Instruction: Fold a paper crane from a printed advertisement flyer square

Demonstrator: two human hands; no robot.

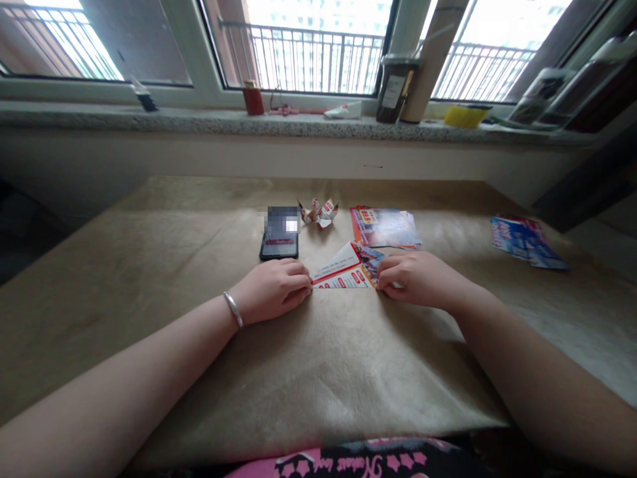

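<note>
A printed paper sheet [343, 269], white and red with a colourful picture at its right, lies folded into a roughly triangular shape on the table. My left hand [279, 287], with a silver bangle at the wrist, has its fingers closed on the sheet's left corner. At the right corner, the fingers of my right hand [405, 279] are curled and pinch the paper. Just beyond the sheet sits a folded paper piece [321, 212] with several points. A phone [279, 232] lies face up past my left hand, part of its screen blurred.
Beyond my right hand lies a stack of printed leaflets [388, 227]. More blue and red leaflets [527, 240] are fanned out farther right. Against the window, the stone sill [199, 121] holds a dark lidded container [395, 89], a red jar [253, 99] and a yellow item [466, 116].
</note>
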